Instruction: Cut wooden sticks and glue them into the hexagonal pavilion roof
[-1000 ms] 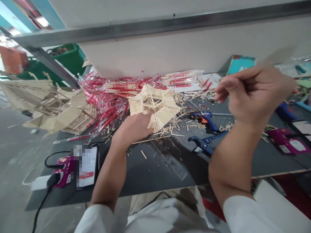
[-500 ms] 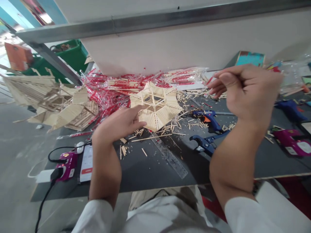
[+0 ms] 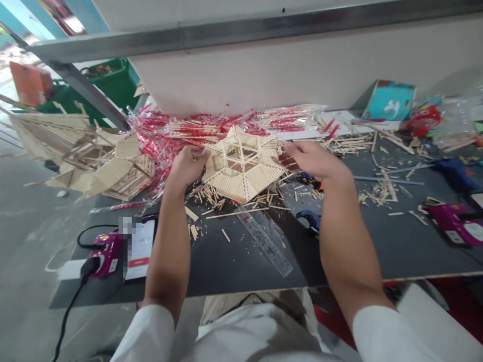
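A star-shaped lattice of thin wooden sticks [image 3: 260, 183] with an open hexagonal middle lies at the centre of the dark table. My left hand [image 3: 188, 168] grips its left point, thumb and fingers closed together at the edge. At the opposite point, my right hand [image 3: 313, 160] pinches the rim, with the thumb above and the other fingers lower and partly in shadow. Loose stick pieces [image 3: 211, 196] lie around and below the star. A clear ruler [image 3: 266, 244] rests in front of it. My right forearm covers most of a blue tool [image 3: 310, 221].
Red-tipped sticks in clear plastic [image 3: 158, 141] are heaped behind the star. Another stick structure [image 3: 98, 171] stands at the left. A phone [image 3: 141, 249] and a magenta power strip [image 3: 107, 251] lie front left; a second magenta strip [image 3: 451, 221] sits right. A metal rail [image 3: 241, 37] crosses behind.
My right hand has come down and left from the air to the star's right point. My left hand has moved from the star's front left up to its left point.
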`<state>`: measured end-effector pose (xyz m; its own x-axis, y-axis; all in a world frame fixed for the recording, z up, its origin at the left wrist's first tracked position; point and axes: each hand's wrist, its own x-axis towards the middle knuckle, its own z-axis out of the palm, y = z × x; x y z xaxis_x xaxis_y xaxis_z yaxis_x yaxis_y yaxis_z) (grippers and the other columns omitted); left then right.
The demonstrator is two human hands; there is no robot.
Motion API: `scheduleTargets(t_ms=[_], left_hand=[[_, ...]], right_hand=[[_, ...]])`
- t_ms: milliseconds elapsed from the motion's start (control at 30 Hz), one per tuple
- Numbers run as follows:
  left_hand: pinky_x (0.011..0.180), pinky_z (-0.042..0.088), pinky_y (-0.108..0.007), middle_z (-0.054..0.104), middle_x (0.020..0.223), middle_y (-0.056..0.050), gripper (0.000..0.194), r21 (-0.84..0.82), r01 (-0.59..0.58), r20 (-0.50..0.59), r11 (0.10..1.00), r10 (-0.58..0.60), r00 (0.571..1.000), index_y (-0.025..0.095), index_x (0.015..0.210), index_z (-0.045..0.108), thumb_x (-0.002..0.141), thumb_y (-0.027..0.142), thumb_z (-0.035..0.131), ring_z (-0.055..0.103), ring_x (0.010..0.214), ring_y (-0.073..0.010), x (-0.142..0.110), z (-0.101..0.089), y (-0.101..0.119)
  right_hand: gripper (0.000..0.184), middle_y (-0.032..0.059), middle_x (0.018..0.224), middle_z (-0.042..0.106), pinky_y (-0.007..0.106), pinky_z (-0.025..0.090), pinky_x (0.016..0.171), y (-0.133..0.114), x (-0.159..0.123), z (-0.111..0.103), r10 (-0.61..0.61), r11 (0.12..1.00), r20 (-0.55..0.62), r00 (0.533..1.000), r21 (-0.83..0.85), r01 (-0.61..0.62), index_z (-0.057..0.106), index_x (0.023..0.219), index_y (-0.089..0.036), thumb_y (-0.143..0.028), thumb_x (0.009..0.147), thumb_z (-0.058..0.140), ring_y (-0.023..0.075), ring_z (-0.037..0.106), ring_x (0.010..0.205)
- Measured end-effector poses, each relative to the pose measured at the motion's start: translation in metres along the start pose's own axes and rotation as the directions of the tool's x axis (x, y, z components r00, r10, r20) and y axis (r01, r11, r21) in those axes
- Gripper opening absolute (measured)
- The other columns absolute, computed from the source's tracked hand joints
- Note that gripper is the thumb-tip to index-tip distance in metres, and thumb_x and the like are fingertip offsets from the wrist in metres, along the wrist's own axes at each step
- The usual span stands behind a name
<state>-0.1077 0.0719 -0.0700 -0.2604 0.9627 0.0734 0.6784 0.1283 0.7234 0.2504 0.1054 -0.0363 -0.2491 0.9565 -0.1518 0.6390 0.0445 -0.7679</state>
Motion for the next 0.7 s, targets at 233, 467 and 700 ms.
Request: scheduleTargets(t_ms=[233, 467, 700], left_hand=[[0.079, 0.057, -0.031, 0.073, 0.112, -0.011, 0.047, -0.551, -0.002, 0.212, 0.835, 0.142, 0.967, 0.018, 0.112, 0.062, 0.086, 0.053, 0.08, 0.07, 0.094, -0.02, 0.003, 0.028, -0.005], [0.07, 0.058, -0.027, 0.076, 0.104, -0.007, 0.054, -0.719, 0.112, 0.246, 0.686, 0.099, 0.964, 0.019, 0.114, 0.063, 0.081, 0.056, 0.086, 0.074, 0.083, -0.0187, -0.005, 0.017, 0.005], [0.084, 0.063, -0.035, 0.077, 0.12, -0.014, 0.061, -0.695, 0.146, 0.436, 0.704, 0.253, 0.864, 0.018, 0.131, 0.069, 0.087, 0.058, 0.079, 0.077, 0.104, -0.0281, -0.017, 0.0, 0.018]], right_hand=[[0.032, 0.0064, 0.107, 0.081, 0.041, 0.069, 0.07, -0.007, 0.0, 0.019, -0.045, 0.971, 0.312, 0.949, 0.237, -0.032, 0.078, 0.094, -0.028, -0.056, 0.08, 0.085, 0.0246, 0.077, 0.085], [0.034, 0.0064, 0.11, 0.081, 0.049, 0.067, 0.094, -0.001, 0.001, 0.009, -0.142, 0.925, 0.325, 0.935, 0.379, 0.009, 0.078, 0.101, -0.027, -0.039, 0.073, 0.092, 0.0263, 0.077, 0.101], [0.062, 0.0076, 0.124, 0.077, 0.047, 0.063, 0.1, 0.001, 0.003, 0.002, -0.176, 0.814, -0.041, 0.984, 0.557, 0.168, 0.073, 0.115, -0.024, -0.035, 0.06, 0.1, 0.0254, 0.075, 0.106]])
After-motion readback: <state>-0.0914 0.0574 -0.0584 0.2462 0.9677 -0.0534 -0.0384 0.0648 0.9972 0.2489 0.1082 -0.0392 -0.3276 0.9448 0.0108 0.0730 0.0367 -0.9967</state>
